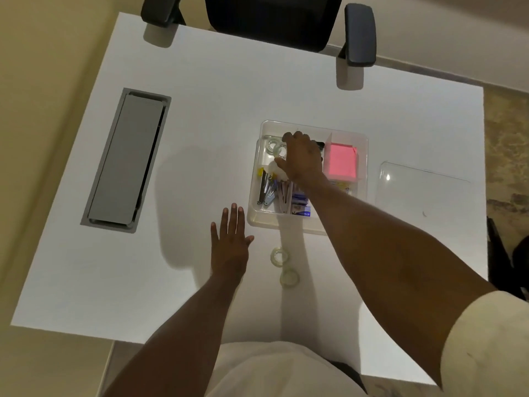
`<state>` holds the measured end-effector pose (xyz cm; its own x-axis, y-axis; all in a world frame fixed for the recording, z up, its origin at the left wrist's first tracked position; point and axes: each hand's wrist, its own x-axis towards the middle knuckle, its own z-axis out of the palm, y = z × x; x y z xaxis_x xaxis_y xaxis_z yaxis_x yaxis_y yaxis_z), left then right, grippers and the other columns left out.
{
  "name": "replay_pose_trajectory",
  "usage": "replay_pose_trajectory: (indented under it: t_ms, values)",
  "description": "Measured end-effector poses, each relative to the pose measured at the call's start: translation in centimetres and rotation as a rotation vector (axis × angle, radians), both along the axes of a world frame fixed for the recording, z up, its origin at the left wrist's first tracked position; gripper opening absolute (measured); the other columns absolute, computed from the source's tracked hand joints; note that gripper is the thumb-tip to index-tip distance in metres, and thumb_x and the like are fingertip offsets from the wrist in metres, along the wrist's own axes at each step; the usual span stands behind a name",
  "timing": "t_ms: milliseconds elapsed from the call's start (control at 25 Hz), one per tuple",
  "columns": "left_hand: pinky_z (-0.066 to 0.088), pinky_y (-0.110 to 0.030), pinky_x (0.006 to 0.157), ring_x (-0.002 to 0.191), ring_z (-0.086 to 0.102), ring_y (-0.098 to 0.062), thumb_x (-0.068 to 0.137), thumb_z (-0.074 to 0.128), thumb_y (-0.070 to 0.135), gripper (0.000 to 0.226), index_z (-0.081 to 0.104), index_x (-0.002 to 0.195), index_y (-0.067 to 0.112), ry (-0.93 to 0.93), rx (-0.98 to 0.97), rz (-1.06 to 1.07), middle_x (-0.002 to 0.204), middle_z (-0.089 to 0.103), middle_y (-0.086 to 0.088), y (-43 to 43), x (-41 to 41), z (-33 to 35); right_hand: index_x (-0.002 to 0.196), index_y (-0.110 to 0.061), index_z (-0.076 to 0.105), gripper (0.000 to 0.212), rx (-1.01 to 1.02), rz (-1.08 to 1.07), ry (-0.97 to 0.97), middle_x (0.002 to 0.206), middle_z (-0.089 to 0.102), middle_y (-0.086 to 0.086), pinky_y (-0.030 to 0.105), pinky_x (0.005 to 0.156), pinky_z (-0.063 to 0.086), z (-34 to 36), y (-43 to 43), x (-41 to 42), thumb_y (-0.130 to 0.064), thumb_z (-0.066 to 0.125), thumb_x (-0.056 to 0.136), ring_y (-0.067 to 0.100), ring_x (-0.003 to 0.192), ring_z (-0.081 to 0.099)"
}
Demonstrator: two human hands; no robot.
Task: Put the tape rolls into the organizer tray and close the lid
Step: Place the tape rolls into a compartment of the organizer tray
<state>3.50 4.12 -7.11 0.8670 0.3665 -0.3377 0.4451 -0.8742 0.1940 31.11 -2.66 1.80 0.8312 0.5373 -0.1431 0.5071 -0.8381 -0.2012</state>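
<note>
A clear plastic organizer tray (363, 156) sits open on the white table. My right hand (303, 157) reaches into its far left compartment, fingers curled down on a clear tape roll (280, 150). Another tape roll (270, 144) lies just beside it in that compartment. Two more clear tape rolls rest on the table near the tray's front edge, one (279, 255) closer to the tray, the other (289, 278) nearer me. My left hand (230, 244) lies flat on the table, fingers spread, left of the tray. The clear lid (423, 193) lies on the table to the right.
The tray also holds nail clippers (266, 189), small blue boxes (300, 203) and a pink sticky-note pad (342, 161). A grey cable hatch (126, 160) is set into the table at left. A black office chair (272, 21) stands at the far edge.
</note>
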Motion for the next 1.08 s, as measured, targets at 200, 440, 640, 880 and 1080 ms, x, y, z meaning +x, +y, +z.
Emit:
replay_pose_trajectory:
  t_ms: [200, 440, 640, 880, 1080]
  values:
    - [0.016, -0.058, 0.127, 0.16, -0.006, -0.029, 0.106, 0.038, 0.046, 0.076, 0.0, 0.164, 0.015, 0.006, 0.001, 0.025, 0.173, -0.008, -0.008, -0.1, 0.0, -0.2, 0.108, -0.01, 0.063, 0.025, -0.18, 0.028, -0.166, 0.102, 0.068, 0.01, 0.042, 0.093, 0.04, -1.2, 1.9, 1.6, -0.012, 0.068, 0.084, 0.032, 0.106, 0.057]
    - [0.014, -0.057, 0.128, 0.16, -0.007, -0.029, 0.106, 0.037, 0.048, 0.077, -0.003, 0.164, 0.016, 0.01, -0.001, 0.029, 0.173, -0.01, -0.007, -0.2, 0.2, -0.3, 0.108, -0.008, 0.064, 0.029, -0.249, 0.078, -0.169, 0.102, 0.067, 0.012, 0.043, 0.095, 0.041, -1.6, 2.2, 2.1, 0.0, 0.061, 0.081, 0.035, 0.111, 0.056]
    - [0.013, -0.056, 0.128, 0.16, -0.008, -0.029, 0.106, 0.036, 0.047, 0.077, -0.003, 0.164, 0.015, 0.016, 0.017, 0.023, 0.173, -0.01, -0.007, -0.1, 0.1, -0.1, 0.089, -0.009, 0.064, 0.026, -0.173, 0.043, -0.246, 0.083, 0.064, 0.009, 0.039, 0.076, 0.044, -1.4, 0.8, 0.7, 0.002, 0.071, 0.067, 0.032, 0.085, 0.059]
    - [0.007, -0.053, 0.129, 0.16, -0.009, -0.026, 0.106, 0.034, 0.049, 0.077, -0.006, 0.164, 0.017, 0.037, -0.006, 0.021, 0.173, -0.011, -0.004, 0.1, 0.4, 0.5, 0.108, -0.014, 0.066, 0.027, 0.022, 0.006, -0.208, 0.103, 0.067, 0.007, 0.042, 0.086, 0.045, 0.0, -1.6, -4.9, -0.017, 0.072, 0.082, 0.028, 0.099, 0.06]
    - [0.005, -0.053, 0.129, 0.159, -0.01, -0.027, 0.107, 0.035, 0.049, 0.078, -0.006, 0.164, 0.017, 0.056, -0.029, 0.016, 0.172, -0.012, -0.004, 0.3, 0.6, 0.8, 0.114, -0.014, 0.063, 0.024, 0.095, 0.054, -0.19, 0.106, 0.067, 0.006, 0.039, 0.085, 0.049, 0.2, -5.1, -11.0, -0.023, 0.065, 0.092, 0.025, 0.098, 0.06]
